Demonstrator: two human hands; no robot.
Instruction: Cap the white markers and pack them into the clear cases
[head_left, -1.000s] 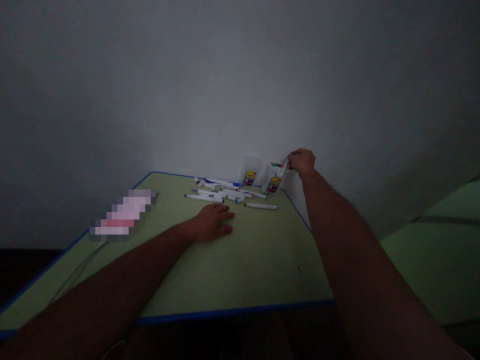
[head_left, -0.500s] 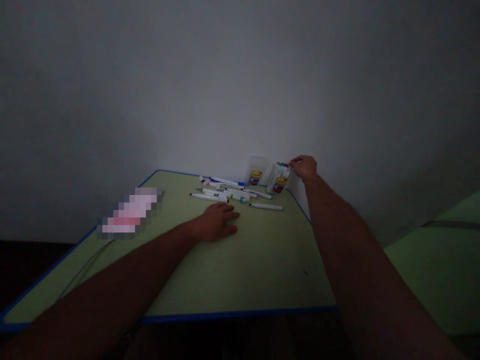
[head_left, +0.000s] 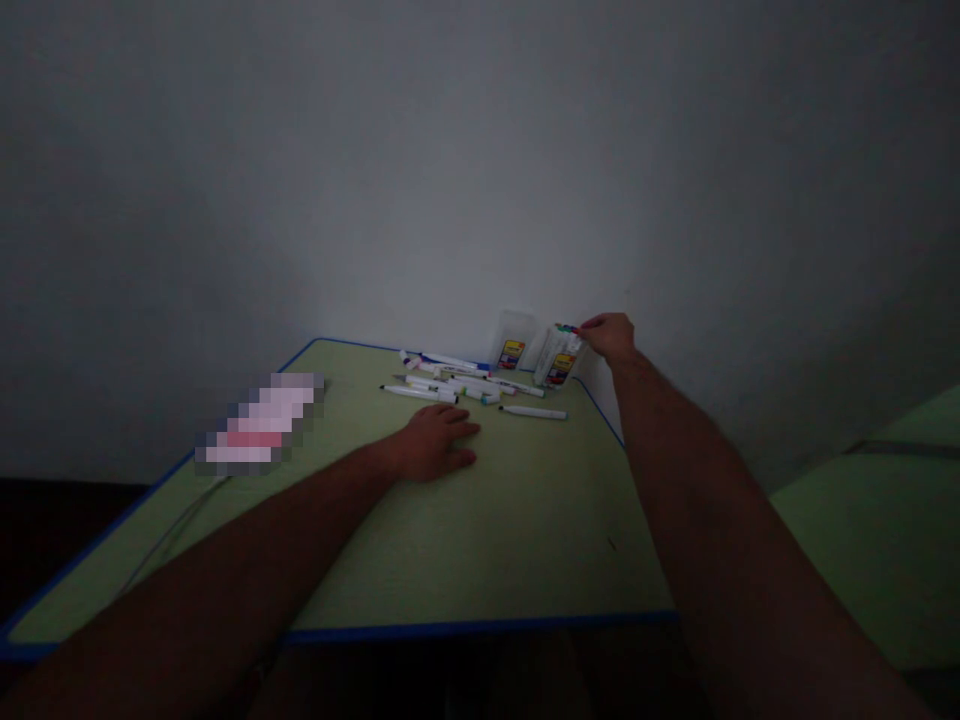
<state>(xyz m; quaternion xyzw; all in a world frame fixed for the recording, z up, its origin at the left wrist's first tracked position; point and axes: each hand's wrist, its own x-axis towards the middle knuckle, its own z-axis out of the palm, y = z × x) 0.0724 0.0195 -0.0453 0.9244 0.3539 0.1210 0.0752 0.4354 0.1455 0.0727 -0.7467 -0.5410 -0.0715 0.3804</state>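
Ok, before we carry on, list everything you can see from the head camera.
Loose markers: several, overlapping too much to count; mostly white; heaped towards the back of the table
Filled box: one, clear with a colourful label, markers inside; back right
Second box: one, clear with a similar label; left of the filled box
Blurred object: one, pale pink and red; table's left side
Cable: one, pale; below the blurred object
Table: one, pale green, blue edge; centre
Wall: grey; behind
Green surface: one; far right
Left hand: one, bare; palm down before the markers
Right hand: one, bare; at the filled box's top
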